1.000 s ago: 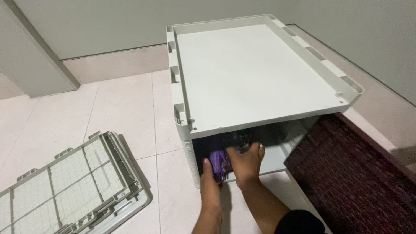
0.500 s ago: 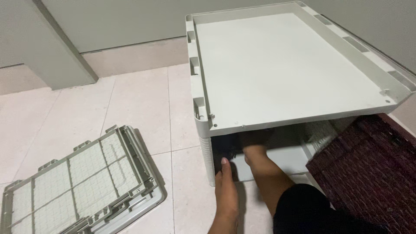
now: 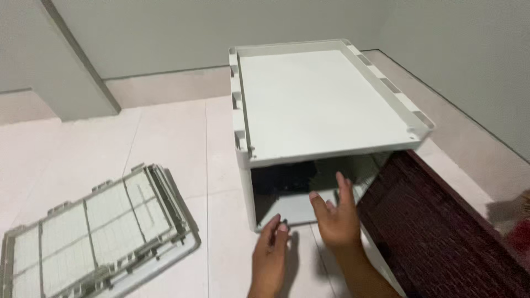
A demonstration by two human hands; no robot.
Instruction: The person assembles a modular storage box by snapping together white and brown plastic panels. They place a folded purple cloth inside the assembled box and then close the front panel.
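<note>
White appliance housing on the tiled floor, front opening uncovered; left hand and right hand, both released and empty, hover at the opening; filter grille panels lie detached, apparently not yet refitted.

A pale tiled floor carries everything. A white box-like unit stands on it. A grey mesh filter frame lies flat left of the unit; a dark panel sits just right.
</note>
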